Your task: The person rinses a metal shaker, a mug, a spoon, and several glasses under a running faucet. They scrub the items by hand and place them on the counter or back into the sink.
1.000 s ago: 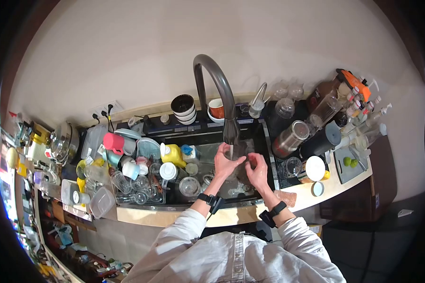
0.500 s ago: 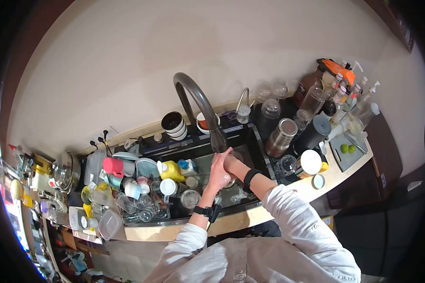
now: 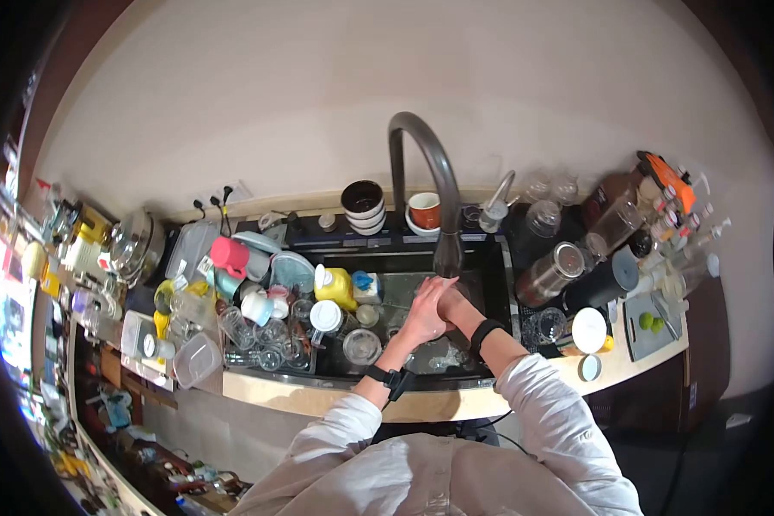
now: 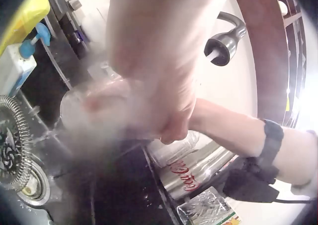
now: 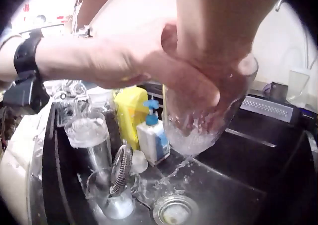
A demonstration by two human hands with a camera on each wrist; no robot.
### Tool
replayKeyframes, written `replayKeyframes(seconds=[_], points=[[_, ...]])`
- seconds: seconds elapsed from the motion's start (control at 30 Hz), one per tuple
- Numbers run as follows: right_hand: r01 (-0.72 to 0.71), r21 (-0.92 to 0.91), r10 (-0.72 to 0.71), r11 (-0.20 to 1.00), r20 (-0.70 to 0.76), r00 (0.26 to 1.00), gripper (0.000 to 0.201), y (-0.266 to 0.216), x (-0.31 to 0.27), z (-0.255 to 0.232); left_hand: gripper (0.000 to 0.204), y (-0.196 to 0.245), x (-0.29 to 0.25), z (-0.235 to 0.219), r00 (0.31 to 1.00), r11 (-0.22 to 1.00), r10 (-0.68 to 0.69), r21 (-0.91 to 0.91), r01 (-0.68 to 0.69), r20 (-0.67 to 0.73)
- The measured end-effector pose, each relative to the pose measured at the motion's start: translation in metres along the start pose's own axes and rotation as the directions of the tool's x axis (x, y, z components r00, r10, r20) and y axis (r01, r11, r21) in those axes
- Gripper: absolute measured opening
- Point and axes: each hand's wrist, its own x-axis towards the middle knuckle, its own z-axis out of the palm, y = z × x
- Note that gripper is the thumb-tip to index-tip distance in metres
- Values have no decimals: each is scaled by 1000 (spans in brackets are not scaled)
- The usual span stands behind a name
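Head view: left hand (image 3: 425,312) and right hand (image 3: 456,308) at one clear, tapered drinking glass (image 5: 194,139) in a black rectangular sink (image 3: 490,279)

Nearest are the person's white sleeves (image 3: 559,413), with a black wristband (image 3: 488,332) on the right wrist and another on the left. Beyond them runs the pale wooden front edge of the surface (image 3: 275,391).

Over the sink, the hands overlap and mostly hide the glass from above. The right wrist view shows the left hand grasping it from outside, thumb along the wall, while the right hand reaches down inside; whether those inner fingers are curled cannot be told. Whitish bubbles show near the base, and the round metal drain (image 5: 175,211) lies below.

To the left in the sink stand a tall yellow plastic bottle (image 3: 334,286) and, just beside it, a white bottle with a blue pump top (image 5: 154,138). A coiled metal strainer (image 5: 120,170) leans in a glass vessel near the drain.

The dark grey arched faucet (image 3: 446,198) ends just above the hands. Along the back ledge sit stacked black-and-white bowls (image 3: 363,206) and an orange-red cup (image 3: 424,211) in a white bowl. Farthest is the plain pale wall (image 3: 318,103).
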Motion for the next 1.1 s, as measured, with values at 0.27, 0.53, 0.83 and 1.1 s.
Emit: replayKeyframes(seconds=[0.27, 0.53, 0.83, 1.1], points=[[37, 393, 75, 919, -266, 961, 37, -7, -9, 22, 91, -15, -24, 11, 1000, 996, -5, 87, 8, -25], [36, 213, -13, 976, -107, 994, 20, 5, -25, -11, 88, -23, -21, 27, 956, 999, -36, -27, 29, -292], [-119, 843, 353, 525, -88, 932, 20, -14, 6, 24, 94, -16, -26, 52, 993, 999, -37, 3, 37, -116], [-128, 927, 294, 352, 21, 956, 19, -16, -46, -26, 86, -24, -26, 21, 944, 999, -50, -17, 47, -326]])
